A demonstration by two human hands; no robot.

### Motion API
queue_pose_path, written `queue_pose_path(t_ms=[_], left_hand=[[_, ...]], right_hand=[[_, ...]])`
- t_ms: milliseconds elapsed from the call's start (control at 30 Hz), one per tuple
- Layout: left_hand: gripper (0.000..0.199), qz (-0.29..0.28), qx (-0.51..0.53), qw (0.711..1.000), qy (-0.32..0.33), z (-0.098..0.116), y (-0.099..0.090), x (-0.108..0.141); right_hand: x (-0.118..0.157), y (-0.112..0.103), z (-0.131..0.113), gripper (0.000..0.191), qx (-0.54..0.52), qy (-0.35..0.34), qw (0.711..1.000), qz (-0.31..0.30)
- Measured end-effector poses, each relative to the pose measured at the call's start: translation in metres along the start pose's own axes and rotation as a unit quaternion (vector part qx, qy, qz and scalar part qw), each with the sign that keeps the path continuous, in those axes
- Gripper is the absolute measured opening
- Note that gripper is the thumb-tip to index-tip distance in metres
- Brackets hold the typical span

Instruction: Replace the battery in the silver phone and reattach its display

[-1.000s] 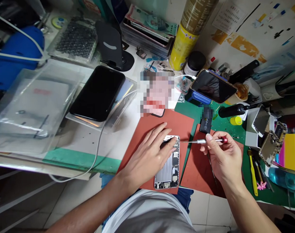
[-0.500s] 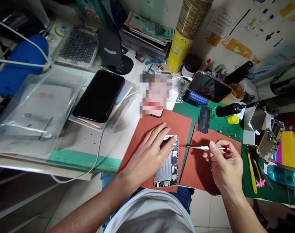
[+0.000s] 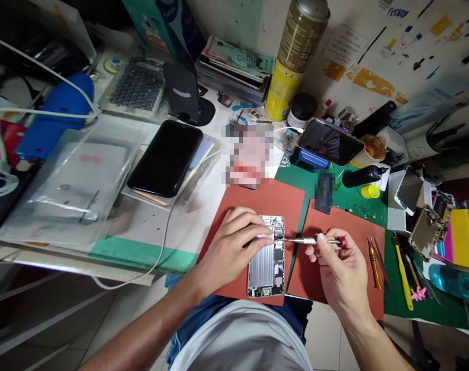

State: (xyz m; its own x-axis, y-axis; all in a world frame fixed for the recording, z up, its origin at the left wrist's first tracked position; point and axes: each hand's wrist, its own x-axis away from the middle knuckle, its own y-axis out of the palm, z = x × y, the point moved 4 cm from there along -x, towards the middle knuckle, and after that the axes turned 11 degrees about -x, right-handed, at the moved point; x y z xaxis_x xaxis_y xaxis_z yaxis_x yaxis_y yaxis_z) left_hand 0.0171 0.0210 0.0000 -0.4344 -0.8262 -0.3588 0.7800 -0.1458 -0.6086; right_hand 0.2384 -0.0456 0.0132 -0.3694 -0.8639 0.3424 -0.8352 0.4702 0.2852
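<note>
The right hand grips a screwdriver in its fingers, its tip at the upper part of an opened phone lying on a red mat. The left hand curls its fingers over the phone (whether they pinch anything, I cannot tell), close to that tip.

Opened phone backed in streaked silvery metal, screwdriver finished in shiny ridged metal, red-brown mat surfaced smooth and matt, black phone faced in glossy glass, clear bag made of crinkled plastic, stand coated matt black
</note>
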Motion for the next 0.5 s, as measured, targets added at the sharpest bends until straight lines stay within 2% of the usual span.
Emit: queue_pose_path(t_ms=[200, 500], left_hand=[[0.009, -0.011, 0.035, 0.999, 0.005, 0.0002, -0.0009, -0.0011], [0.010, -0.011, 0.065, 0.998, 0.017, -0.0014, -0.0011, -0.0020]], right_hand=[[0.0010, 0.0030, 0.0061, 0.025, -0.018, 0.015, 1.000, -0.021], [0.0002, 0.0061, 0.0086, 0.028, 0.012, 0.016, 1.000, -0.015]])
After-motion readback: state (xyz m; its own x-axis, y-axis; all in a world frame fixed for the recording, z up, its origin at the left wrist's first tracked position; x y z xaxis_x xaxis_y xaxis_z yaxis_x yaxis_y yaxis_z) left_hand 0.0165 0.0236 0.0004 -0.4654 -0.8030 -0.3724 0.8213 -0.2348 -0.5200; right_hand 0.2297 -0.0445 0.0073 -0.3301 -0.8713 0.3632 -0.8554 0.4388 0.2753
